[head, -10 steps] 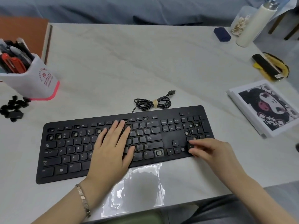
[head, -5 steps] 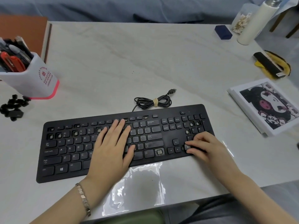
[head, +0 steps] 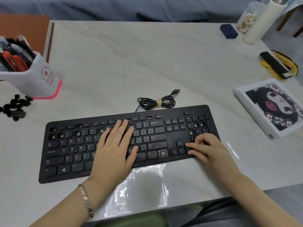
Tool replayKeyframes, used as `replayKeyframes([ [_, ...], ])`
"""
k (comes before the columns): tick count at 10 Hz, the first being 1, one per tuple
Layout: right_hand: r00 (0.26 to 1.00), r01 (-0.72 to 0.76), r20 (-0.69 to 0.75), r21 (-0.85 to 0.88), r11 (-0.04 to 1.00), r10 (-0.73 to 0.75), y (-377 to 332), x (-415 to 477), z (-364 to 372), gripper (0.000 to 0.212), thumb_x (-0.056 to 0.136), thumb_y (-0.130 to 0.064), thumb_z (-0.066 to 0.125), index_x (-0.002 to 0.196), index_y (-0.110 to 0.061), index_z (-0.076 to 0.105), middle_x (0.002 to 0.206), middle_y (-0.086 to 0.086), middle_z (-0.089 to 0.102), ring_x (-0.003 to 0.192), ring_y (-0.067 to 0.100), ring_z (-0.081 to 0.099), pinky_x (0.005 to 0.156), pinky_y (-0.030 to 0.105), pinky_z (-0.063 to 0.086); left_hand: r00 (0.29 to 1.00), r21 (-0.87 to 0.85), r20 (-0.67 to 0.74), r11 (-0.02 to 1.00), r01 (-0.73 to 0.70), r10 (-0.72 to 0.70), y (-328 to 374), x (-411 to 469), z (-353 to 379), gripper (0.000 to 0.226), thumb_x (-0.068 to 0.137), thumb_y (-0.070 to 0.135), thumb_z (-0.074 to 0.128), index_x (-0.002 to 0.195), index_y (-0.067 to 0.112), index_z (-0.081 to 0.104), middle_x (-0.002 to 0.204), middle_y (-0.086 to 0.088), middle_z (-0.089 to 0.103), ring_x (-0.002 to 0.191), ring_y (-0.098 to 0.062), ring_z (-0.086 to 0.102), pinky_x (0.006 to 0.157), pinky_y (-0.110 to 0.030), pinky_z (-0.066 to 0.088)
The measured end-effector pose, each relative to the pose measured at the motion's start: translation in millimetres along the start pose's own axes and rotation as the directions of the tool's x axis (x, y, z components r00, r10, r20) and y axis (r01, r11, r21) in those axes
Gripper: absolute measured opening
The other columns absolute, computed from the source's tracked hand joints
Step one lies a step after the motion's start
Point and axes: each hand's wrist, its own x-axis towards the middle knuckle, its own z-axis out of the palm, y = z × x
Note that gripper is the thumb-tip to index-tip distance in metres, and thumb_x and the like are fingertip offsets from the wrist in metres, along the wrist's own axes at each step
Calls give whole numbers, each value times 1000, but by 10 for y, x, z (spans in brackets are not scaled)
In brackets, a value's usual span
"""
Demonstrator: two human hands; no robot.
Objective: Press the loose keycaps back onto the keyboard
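A flat black full-size keyboard [head: 127, 143] lies on the pale marbled tabletop [head: 131, 63], near its front edge and turned slightly so its right end sits further back. The left hand [head: 114, 151] lies palm down on the middle of the keys, fingers spread and flat, grasping nothing; a metal-link bracelet [head: 86, 202] circles its wrist. The right hand [head: 208, 149] rests at the keyboard's lower right corner with its fingers curled, the fingertips [head: 190, 147] pressed down between the arrow keys and the number pad; whether a keycap sits beneath them cannot be told. Several key positions stand bare with pale stems showing, among them a few in the upper left rows, some in the number pad and one in the bottom row just left of the arrow keys. A heap of small loose black keycaps [head: 14, 107] sits on the table well to the left, just beside a white pen holder with a pink base [head: 36, 79] stuffed with pens. The keyboard's coiled black cable [head: 155, 103], bound with a tan tie, lies just behind it. A clear plastic bag [head: 141, 189] lies flat in front of the keyboard, and a white-framed cartoon picture [head: 272, 107] lies at the right
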Motion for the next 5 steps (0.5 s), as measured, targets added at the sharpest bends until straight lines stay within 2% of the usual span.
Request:
replayKeyframes([
  [2, 995, 91, -33, -71, 993, -93, 8, 15, 15, 26, 83, -27, 57, 92, -8, 72, 88, -12, 43, 76, 8, 44, 69, 19, 41, 1000, 4, 16, 1000, 1, -1, -7, -8, -3, 53, 91, 36, 37, 127, 4, 56, 139, -15, 49, 133, -24, 35, 112, -40, 20],
  [3, 992, 97, -69, -62, 993, -102, -2, 19, 12, 32, 88, -30, 48, 85, -8, 72, 85, -7, 50, 75, 10, 47, 68, 18, 40, 1000, -1, 5, 1000, -1, 1, -9, -11, 3, 52, 90, 36, 38, 127, 4, 57, 139, -15, 49, 133, -24, 35, 110, -43, 23],
  [4, 989, 122, -68, -96, 988, -128, -12, 20, 17, 34, 90, -31, 48, 85, -9, 72, 83, -1, 59, 76, 12, 49, 68, 23, 42, 1000, -2, 11, 1000, 0, 0, -12, -10, 11, 52, 90, 36, 38, 127, 4, 57, 139, -14, 49, 134, -24, 35, 111, -41, 21],
  [5, 990, 99, -90, -58, 993, -104, -31, -4, 27, 37, 91, -35, 46, 89, -9, 73, 86, -3, 60, 78, 12, 51, 71, 22, 44, 1000, -6, 20, 1000, -1, 1, -12, -2, 11, 52, 91, 36, 37, 128, 4, 56, 140, -14, 48, 134, -23, 34, 112, -39, 19],
])
